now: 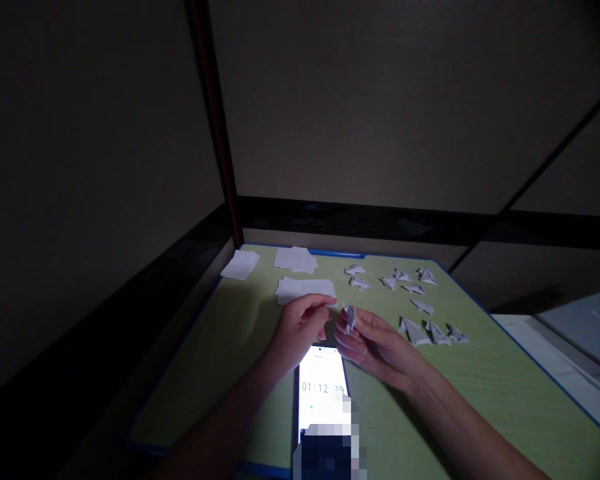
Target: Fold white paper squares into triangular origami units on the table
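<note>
My right hand pinches a small folded paper piece between thumb and fingers, above the middle of the table. To its left, my left hand has its index finger stretched out and the others bent, with nothing visible in it. A small gap parts its fingertips from the folded piece. Just behind the left hand lies a stack of white paper sheets. Below both hands a lit phone shows a running-time display.
More paper stacks lie at the back, one in the left corner and another beside it. Several folded paper pieces are spread over the right side of the green table. Walls stand close behind and left; a white box-like object is at right.
</note>
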Demonstrator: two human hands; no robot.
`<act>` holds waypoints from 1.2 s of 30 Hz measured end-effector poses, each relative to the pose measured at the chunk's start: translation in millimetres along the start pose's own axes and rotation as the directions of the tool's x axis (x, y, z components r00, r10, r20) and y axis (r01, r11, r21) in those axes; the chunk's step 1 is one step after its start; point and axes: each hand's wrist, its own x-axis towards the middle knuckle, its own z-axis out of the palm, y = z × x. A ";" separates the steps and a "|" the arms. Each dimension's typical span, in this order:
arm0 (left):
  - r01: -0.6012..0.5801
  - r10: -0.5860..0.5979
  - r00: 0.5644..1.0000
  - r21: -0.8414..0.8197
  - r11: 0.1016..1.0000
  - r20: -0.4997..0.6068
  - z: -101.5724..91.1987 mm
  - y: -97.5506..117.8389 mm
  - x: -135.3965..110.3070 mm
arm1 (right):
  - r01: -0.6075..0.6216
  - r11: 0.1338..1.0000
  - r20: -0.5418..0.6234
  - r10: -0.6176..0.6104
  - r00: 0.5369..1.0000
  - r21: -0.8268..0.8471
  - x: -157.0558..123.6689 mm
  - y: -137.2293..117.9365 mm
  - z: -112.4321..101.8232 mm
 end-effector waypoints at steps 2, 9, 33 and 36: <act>0.020 -0.015 0.996 -0.061 0.998 0.083 -0.2 4.5 -1.0 | -0.022 1.000 0.045 0.023 0.999 -0.012 -1.4 1.0 -0.8; 0.047 -0.015 0.981 -0.161 0.986 0.192 -0.8 11.4 -4.6 | -0.069 0.997 0.128 0.074 0.989 -0.044 -4.7 4.2 -7.6; 0.071 -0.012 0.966 -0.218 0.973 0.260 -4.2 18.9 -7.6 | -0.061 0.971 0.098 0.085 0.992 -0.232 -9.3 1.4 -5.4; 0.085 -0.034 0.967 -0.192 0.978 0.252 -4.7 21.6 -7.6 | -0.027 0.942 0.102 0.064 0.993 -0.333 -10.4 -3.1 -3.3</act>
